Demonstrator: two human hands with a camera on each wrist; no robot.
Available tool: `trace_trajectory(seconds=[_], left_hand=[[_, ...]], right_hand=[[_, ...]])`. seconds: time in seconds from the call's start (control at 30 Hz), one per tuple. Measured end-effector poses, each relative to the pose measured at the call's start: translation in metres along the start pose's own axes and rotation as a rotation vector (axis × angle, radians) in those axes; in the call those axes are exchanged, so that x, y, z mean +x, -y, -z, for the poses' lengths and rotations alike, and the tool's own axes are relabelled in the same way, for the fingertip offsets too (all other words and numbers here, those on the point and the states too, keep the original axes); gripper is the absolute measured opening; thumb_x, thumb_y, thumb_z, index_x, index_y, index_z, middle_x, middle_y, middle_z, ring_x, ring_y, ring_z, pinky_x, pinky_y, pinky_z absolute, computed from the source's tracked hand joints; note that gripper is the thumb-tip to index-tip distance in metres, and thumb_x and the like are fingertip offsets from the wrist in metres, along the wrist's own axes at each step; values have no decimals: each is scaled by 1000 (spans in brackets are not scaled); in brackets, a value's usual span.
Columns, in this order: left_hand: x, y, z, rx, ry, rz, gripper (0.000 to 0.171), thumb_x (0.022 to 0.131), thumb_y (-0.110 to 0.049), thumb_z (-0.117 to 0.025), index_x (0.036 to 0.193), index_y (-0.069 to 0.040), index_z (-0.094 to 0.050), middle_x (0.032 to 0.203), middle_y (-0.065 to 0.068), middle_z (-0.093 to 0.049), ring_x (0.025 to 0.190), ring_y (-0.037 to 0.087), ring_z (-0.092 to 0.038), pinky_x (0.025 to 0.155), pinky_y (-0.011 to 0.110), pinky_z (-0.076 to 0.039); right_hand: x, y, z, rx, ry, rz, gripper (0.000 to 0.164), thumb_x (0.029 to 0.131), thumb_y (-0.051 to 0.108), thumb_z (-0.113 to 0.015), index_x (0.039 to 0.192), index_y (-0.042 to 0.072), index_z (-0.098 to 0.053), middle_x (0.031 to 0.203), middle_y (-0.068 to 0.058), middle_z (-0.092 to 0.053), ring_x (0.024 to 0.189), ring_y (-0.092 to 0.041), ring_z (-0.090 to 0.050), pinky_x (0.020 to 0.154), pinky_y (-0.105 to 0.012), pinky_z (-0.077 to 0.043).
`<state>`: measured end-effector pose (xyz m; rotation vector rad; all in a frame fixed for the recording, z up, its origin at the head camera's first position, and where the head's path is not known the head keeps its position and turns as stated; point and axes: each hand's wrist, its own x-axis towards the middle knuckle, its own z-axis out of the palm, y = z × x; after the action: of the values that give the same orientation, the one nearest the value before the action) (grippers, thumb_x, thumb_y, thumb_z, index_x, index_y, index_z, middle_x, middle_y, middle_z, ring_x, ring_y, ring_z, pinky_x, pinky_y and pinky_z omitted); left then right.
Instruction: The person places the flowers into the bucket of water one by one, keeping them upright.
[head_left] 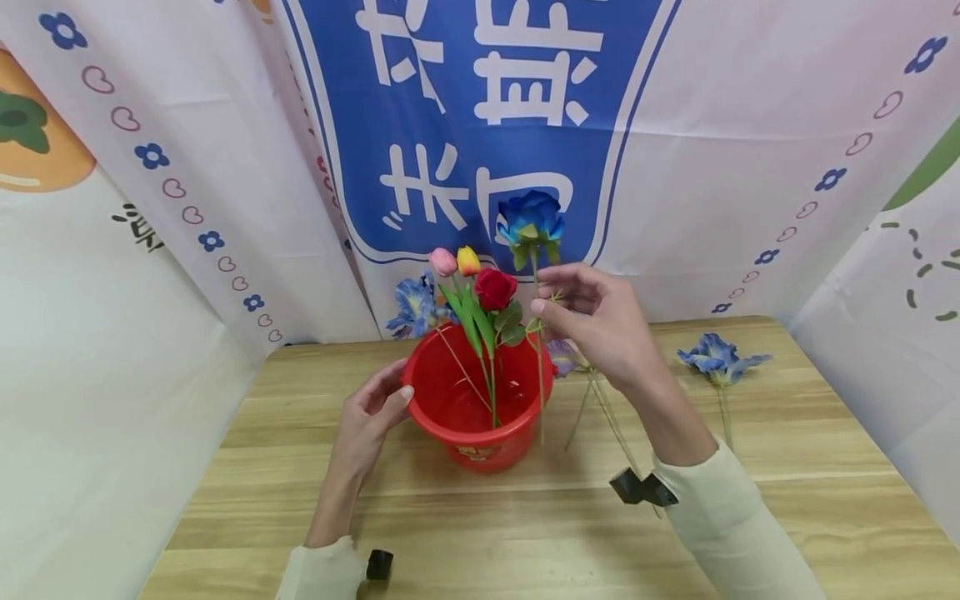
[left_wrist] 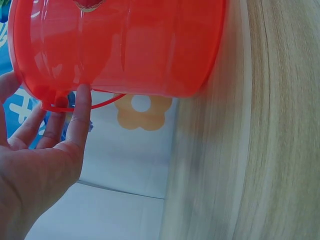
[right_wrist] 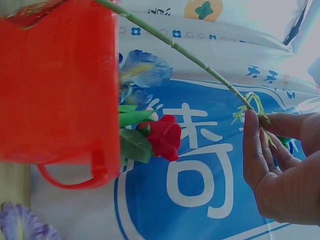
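Note:
My right hand pinches the green stem of a blue artificial rose between thumb and fingers, bloom up. Its stem hangs down, overlapping the right wall of a red bucket in the head view. The bucket stands upright on the table. With spread, fairly straight fingers, my left hand touches its left side, thumb at the rim. Inside the bucket stand a pink tulip, a yellow-red tulip, a red rose and a blue iris.
On the wooden table, a purple flower and long thin stems lie right of the bucket. Farther right lies another blue iris. A printed cloth hangs behind. The bucket's red handle shows in the left wrist view.

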<state>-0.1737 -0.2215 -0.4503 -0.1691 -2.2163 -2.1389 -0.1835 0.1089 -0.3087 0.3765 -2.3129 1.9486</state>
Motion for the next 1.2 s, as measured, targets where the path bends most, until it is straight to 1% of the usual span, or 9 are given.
trace_trajectory(seconds=[0.2, 0.3, 0.43, 0.6, 0.67, 0.8, 1.0, 1.1, 1.2], left_hand=[[0, 0, -1, -9, -1, -3, 51, 106, -10, -66, 155, -3, -55, 143, 11, -61, 125, 16, -66, 92, 26, -65], [0, 1, 0, -18, -2, -5, 51, 106, -10, -66, 155, -3, -54, 140, 7, -62, 124, 14, -66, 92, 26, -65], [-1, 1, 1, -22, -1, -8, 51, 106, -9, -66, 155, -2, -54, 139, 4, -63, 123, 11, -67, 93, 26, -65], [-1, 1, 0, -14, 4, -9, 51, 106, -10, -66, 155, -3, -54, 142, 8, -62, 125, 12, -66, 93, 26, -65], [-1, 1, 0, -10, 5, -9, 50, 106, -11, -66, 155, -3, -54, 144, 11, -61, 126, 13, -66, 93, 26, -65], [0, 1, 1, -3, 6, -10, 50, 107, -12, -65, 155, -4, -54, 144, 12, -60, 125, 12, -66, 93, 26, -65], [0, 2, 1, -13, 5, -14, 50, 106, -10, -66, 155, -3, -55, 138, 4, -64, 122, 9, -67, 92, 26, -65], [0, 2, 2, -20, 3, -14, 50, 106, -10, -66, 154, -2, -55, 136, 0, -65, 122, 8, -67, 92, 26, -65], [0, 2, 1, -23, 4, -16, 50, 106, -9, -66, 154, -2, -55, 136, -1, -65, 122, 8, -67, 92, 26, -65]], right_hand=[[12, 12, -7, 64, -5, -21, 36, 99, 11, -77, 134, 11, -70, 117, -11, -71, 91, -29, -77, 76, -38, -70], [20, 16, -12, 100, -13, 0, 36, 99, 10, -77, 134, 10, -70, 116, -11, -71, 91, -29, -77, 74, -41, -70], [28, 17, -19, 118, -21, 47, 34, 100, 9, -76, 133, 8, -71, 115, -13, -72, 92, -31, -76, 77, -43, -70], [32, 16, -30, 142, -14, 93, 33, 100, 7, -75, 132, 7, -71, 114, -14, -72, 90, -28, -75, 78, -41, -70], [32, 15, -35, 149, -10, 107, 32, 99, 5, -75, 131, 7, -72, 114, -14, -73, 90, -28, -75, 76, -38, -70], [33, 7, -48, 132, 5, 119, 31, 99, 5, -76, 129, 7, -73, 111, -14, -72, 92, -32, -74, 77, -39, -70], [35, -8, -67, 104, 22, 78, 28, 99, 4, -76, 126, 6, -74, 109, -15, -73, 95, -37, -75, 75, -37, -70], [38, -16, -75, 97, 27, 59, 28, 99, 2, -75, 127, 3, -73, 109, -16, -74, 95, -40, -76, 77, -43, -70], [39, -23, -81, 70, 24, 37, 29, 98, 3, -76, 127, 2, -73, 107, -17, -74, 91, -35, -77, 80, -51, -69]])
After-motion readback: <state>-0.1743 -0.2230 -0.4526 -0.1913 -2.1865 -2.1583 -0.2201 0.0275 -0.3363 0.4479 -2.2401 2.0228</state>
